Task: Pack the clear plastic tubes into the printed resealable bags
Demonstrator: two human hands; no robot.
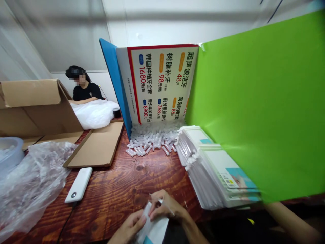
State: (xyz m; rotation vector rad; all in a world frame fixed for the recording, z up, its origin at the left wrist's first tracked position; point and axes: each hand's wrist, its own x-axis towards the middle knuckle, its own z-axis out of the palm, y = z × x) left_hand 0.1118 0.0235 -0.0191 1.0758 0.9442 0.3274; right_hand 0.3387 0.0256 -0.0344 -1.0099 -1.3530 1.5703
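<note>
Close to the table's front edge, a clear plastic bag point(154, 228) with a white and teal card inside is held at an angle. My left hand point(130, 225) is closed on its left side, thumb on top. At the upper end, my right hand point(164, 206) has bent fingers gripping the bag's transparent film. To the right stand two stacks of similar packed bags point(210, 179), white and teal on top. Beyond my hands lies a heap of small clear plastic tubes point(152, 139) against a printed board point(159, 84).
A tall green board point(254, 108) walls the right side; another person's forearm point(291, 222) shows below it. On the left are a white power bank point(79, 185) with a cable, a cardboard tray point(98, 145), crumpled plastic point(38, 183) and an open carton point(38, 115). A person point(86, 89) sits behind.
</note>
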